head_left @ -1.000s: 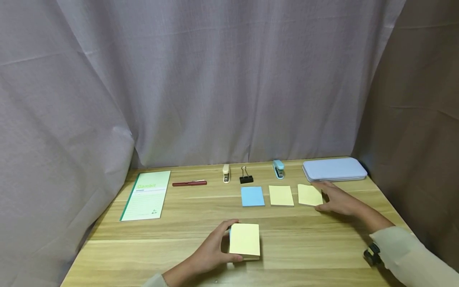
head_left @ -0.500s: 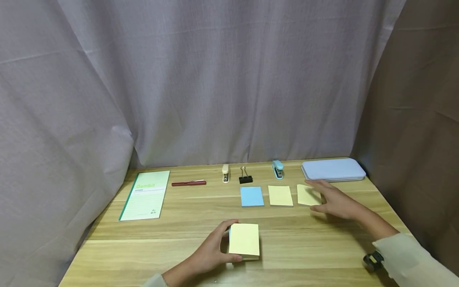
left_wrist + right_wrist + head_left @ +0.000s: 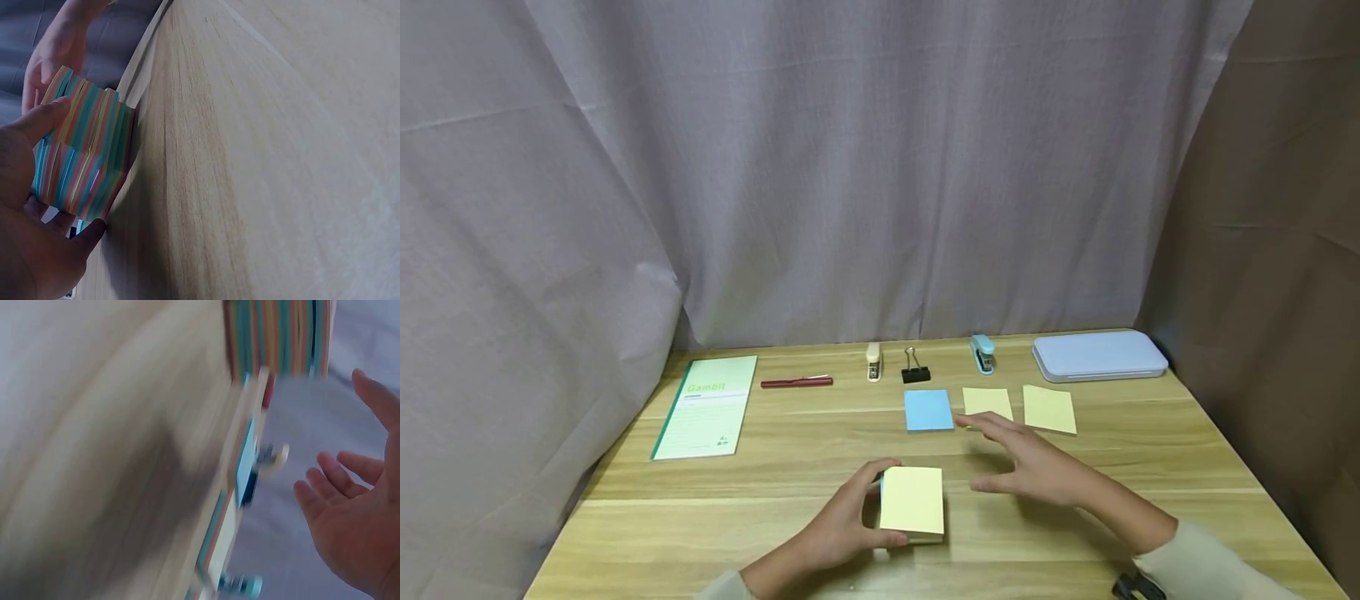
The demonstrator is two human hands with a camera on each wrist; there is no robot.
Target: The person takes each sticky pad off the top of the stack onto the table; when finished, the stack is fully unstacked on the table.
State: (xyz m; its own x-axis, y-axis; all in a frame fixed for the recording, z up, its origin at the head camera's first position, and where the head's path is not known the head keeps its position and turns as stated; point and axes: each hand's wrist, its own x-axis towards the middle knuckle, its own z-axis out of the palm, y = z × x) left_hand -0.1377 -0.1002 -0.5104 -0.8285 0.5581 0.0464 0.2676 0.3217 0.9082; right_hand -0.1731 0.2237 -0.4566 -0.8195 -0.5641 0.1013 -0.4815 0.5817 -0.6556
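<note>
We see a grey curtain (image 3: 850,167) hanging behind a wooden desk (image 3: 625,500), which carries everything else. At the desk's far left lies a green-edged notebook (image 3: 706,408); at the far right, a pale blue case (image 3: 1099,355) sits closed.

In the foreground we find the thick pad of sticky notes (image 3: 912,500), yellow on top and, in the left wrist view, striped in many colours along its edge (image 3: 84,156). It rests on the desk near the front edge, about the middle. The left hand (image 3: 838,525) grips this pad from its left side, thumb and fingers (image 3: 37,119) curled round its edges.

The right hand (image 3: 1037,468) hovers just right of the pad, above the desk, holding nothing; its fingers (image 3: 334,469) are spread and relaxed, palm turned toward the pad. Its fingertips overlap the near edge of the middle note in the head view; we cannot tell whether they touch it.

Behind the hands, three single notes lie in a row: a blue note (image 3: 928,409), a yellow note (image 3: 987,402) and a second yellow note (image 3: 1048,409).

Farther back stand a red pen (image 3: 796,382), a blue stapler (image 3: 982,353), a beige stapler (image 3: 873,362) and a black binder clip (image 3: 914,367).
</note>
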